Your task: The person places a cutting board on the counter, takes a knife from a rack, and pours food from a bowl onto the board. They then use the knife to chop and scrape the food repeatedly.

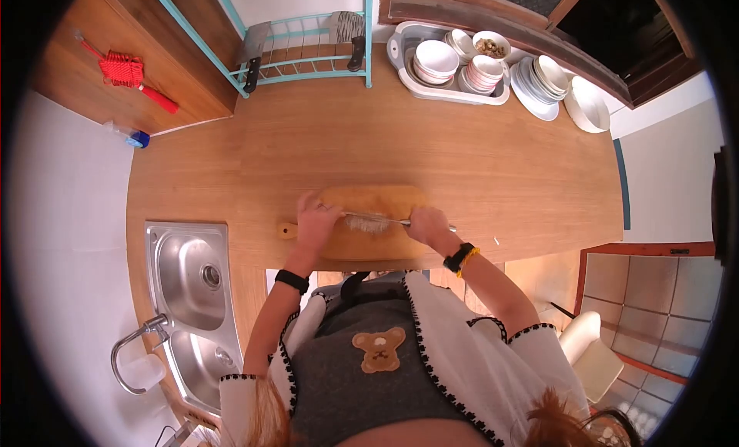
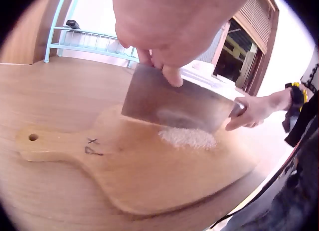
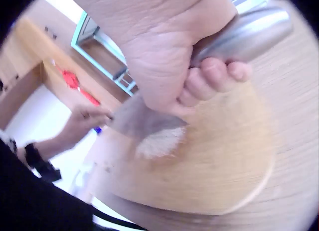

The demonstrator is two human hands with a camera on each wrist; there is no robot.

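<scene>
My right hand (image 1: 429, 225) has its fingers wrapped around the metal handle (image 3: 254, 34) of a cleaver (image 2: 172, 101). At the other end of the blade, my left hand (image 1: 315, 222) pinches the spine near the tip, thumb on one face. The blade stands on edge, tilted, over a wooden cutting board (image 1: 377, 251). Right along its edge lies a small heap of finely chopped white food (image 2: 187, 139), whose kind is too fine to make out. The board's handle (image 2: 50, 144), with a hole in it, points left.
Behind the board, a turquoise rack (image 1: 308, 76) holds two more knives. A white dish tub (image 1: 450, 93) with bowls stands at the back right, beside stacked plates (image 1: 535, 93). A steel sink (image 1: 188, 274) is at the left. One small white piece (image 1: 496, 240) lies right of the board.
</scene>
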